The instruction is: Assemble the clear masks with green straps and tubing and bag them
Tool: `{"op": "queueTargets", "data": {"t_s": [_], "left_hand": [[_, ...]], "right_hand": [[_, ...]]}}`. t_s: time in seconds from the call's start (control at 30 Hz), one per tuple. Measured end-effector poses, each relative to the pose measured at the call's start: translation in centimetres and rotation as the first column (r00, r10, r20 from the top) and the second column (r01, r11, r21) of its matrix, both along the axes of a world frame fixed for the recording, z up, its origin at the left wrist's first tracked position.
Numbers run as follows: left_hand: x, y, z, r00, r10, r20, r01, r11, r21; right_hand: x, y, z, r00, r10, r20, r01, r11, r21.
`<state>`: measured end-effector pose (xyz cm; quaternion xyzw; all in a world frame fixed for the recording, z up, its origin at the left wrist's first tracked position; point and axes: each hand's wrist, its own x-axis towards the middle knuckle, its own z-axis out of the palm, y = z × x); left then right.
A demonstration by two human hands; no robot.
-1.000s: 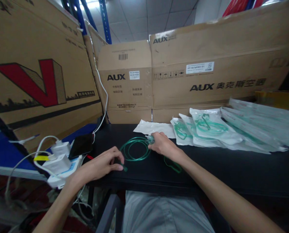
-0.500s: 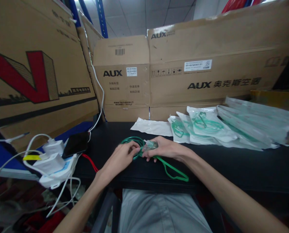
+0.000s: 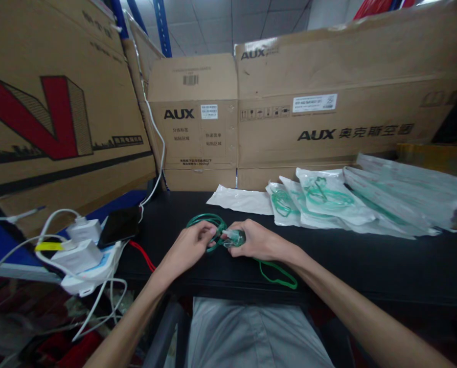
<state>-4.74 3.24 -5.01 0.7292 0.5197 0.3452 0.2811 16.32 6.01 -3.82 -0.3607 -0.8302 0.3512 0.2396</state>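
Observation:
My left hand (image 3: 195, 244) is closed on a coil of green tubing (image 3: 203, 218), its thumb and fingertips pinching the coil's right side. Close beside it, my right hand (image 3: 253, 240) wraps round a clear, greenish oxygen mask (image 3: 234, 237), and its pale connector end points toward the left hand. From under the right hand a green elastic strap (image 3: 278, 282) loops down to the table's front edge. Fingers cover part of the mask and the tubing, so I cannot tell whether the two are joined.
White-backed pouches (image 3: 328, 202) with green tubing lie piled at the right. A flat white pouch (image 3: 240, 198) lies behind my hands. At the left are a black phone (image 3: 119, 227), a power strip (image 3: 86, 278) and cables. Cardboard boxes (image 3: 198, 153) wall the back.
My left hand and the tubing coil have shifted slightly left. My right hand has turned the mask a little, and the strap now shows less near the hand.

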Motion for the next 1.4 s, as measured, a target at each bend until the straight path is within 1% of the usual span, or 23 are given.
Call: {"op": "queueTargets", "data": {"t_s": [0.07,0.17,0.27,0.37,0.43,0.53,0.6,0.63,0.73,0.8,0.87,0.93,0.97,1.07,1.17,1.3,1.4], "left_hand": [[0.0,0.0,0.0,1.000,-0.017,0.020,0.017,1.000,0.006],[-0.2,-0.2,0.4,0.999,-0.051,-0.014,0.052,0.998,0.022],[-0.3,-0.5,0.7,0.991,-0.038,-0.129,0.046,0.997,0.062],[-0.1,-1.1,0.9,0.953,0.041,-0.300,0.010,0.986,0.167],[0.3,-1.6,0.8,0.908,0.084,-0.411,0.014,0.973,0.230],[0.8,-2.1,0.6,0.826,0.122,-0.551,0.056,0.954,0.295],[1.0,-2.4,0.5,0.790,0.130,-0.599,0.074,0.950,0.303],[1.0,-2.4,0.6,0.785,0.124,-0.607,0.080,0.952,0.297],[0.7,-2.4,0.9,0.804,0.071,-0.590,0.115,0.956,0.272],[0.5,-2.3,1.2,0.809,0.061,-0.585,0.129,0.952,0.278],[0.3,-2.1,1.5,0.806,0.088,-0.585,0.116,0.946,0.302],[0.2,-1.8,1.8,0.817,0.101,-0.568,0.104,0.943,0.316],[0.2,-1.6,1.9,0.834,0.082,-0.546,0.110,0.944,0.311],[0.3,-1.2,2.1,0.898,-0.021,-0.439,0.156,0.949,0.274],[0.7,-1.1,2.3,0.931,-0.072,-0.359,0.170,0.953,0.251],[1.3,-1.4,2.3,0.941,-0.124,-0.314,0.201,0.953,0.226],[1.8,-1.4,2.2,0.948,-0.163,-0.274,0.229,0.945,0.232]], "right_hand": [[0.0,-0.2,-0.1,1.000,0.014,0.023,-0.016,0.998,0.063],[0.4,-0.7,-0.2,0.998,0.065,0.020,-0.067,0.993,0.099],[1.1,-1.2,0.0,0.992,0.125,0.030,-0.127,0.990,0.069],[1.8,-1.7,0.6,0.989,0.144,0.023,-0.144,0.989,0.017],[2.2,-1.8,1.0,0.995,0.101,-0.020,-0.100,0.995,0.022],[2.7,-1.7,1.3,0.997,-0.026,-0.078,0.024,0.999,-0.024],[3.1,-1.7,1.2,0.994,-0.085,-0.075,0.079,0.994,-0.080],[3.3,-1.6,1.1,0.992,-0.107,-0.064,0.101,0.991,-0.087],[3.9,-1.8,0.9,0.991,-0.133,0.012,0.133,0.991,-0.019],[4.3,-2.2,1.1,0.993,-0.099,0.066,0.098,0.995,0.017],[4.6,-2.6,1.3,0.994,-0.060,0.091,0.060,0.998,-0.003],[4.7,-3.0,1.4,0.996,-0.054,0.076,0.057,0.997,-0.047],[4.8,-3.1,1.4,0.997,-0.057,0.058,0.061,0.996,-0.064],[4.6,-3.0,1.0,0.998,-0.061,0.002,0.061,0.993,-0.098],[4.2,-2.8,0.5,0.996,-0.089,-0.015,0.088,0.993,-0.085],[3.5,-2.9,0.1,0.995,-0.099,-0.027,0.098,0.994,-0.044],[3.3,-3.3,0.0,0.994,-0.105,-0.028,0.104,0.995,-0.006]]}}
